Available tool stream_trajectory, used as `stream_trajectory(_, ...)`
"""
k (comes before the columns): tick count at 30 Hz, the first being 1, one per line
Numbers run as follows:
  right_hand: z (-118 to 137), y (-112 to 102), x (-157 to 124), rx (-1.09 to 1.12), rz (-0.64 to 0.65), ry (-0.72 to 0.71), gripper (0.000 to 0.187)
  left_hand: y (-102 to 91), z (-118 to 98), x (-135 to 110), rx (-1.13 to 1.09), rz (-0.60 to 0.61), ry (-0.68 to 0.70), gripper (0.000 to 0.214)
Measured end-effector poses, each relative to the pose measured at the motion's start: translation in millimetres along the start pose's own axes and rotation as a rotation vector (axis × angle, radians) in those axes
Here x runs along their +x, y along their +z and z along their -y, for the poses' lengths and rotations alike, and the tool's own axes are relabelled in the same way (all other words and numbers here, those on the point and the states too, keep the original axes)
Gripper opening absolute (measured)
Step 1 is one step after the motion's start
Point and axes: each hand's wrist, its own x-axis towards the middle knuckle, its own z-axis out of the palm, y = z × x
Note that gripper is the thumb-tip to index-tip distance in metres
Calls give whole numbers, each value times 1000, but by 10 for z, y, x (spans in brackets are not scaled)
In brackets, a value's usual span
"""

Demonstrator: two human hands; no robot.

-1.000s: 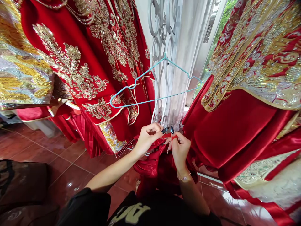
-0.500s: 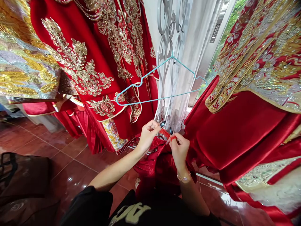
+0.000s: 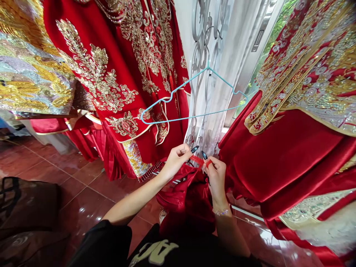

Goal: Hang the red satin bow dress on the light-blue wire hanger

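Observation:
My left hand (image 3: 179,158) pinches one end of a short red strap (image 3: 197,160) between thumb and fingers. Its other end is gripped by my right hand (image 3: 215,171), with a bit of red wrapped at the fingers. Both hands are close together, and the strap stretches between them. Below them hangs a dark red satin garment (image 3: 191,196), bunched up; whether the strap is joined to it is hard to see. Above my hands, a light blue hanger (image 3: 194,116) hangs bare from a scrolled metal grille (image 3: 198,59).
An embroidered red jacket (image 3: 116,74) hangs at left, beside a gold and silver sequined garment (image 3: 33,81). On the right hang a beaded jacket (image 3: 311,74) and a red satin skirt (image 3: 283,159). A dark bag (image 3: 27,207) rests on the red tiled floor (image 3: 91,204).
The view has shifted slightly, so the garments and hanger appear a little further right. Both hands keep hold of the red strap and my right hand has turned slightly.

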Motion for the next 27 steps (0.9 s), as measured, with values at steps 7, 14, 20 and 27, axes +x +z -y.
stream_trajectory(7, 8, 14, -23, -12, 10, -7, 25, -31, -48, -34, -98, 60, -120, 42)
stream_trajectory(14, 19, 8, -22, -40, 8, -16, 25, -12, 6, 1, -233, -3, -177, 46)
stream_trajectory(20, 5, 10, -29, -50, 9, -21, 25, -2, 39, 0, -284, -23, -169, 47)
stream_trajectory(27, -46, -28, -25, -39, 3, -4, 26, -41, 59, -44, -346, 126, -291, 48)
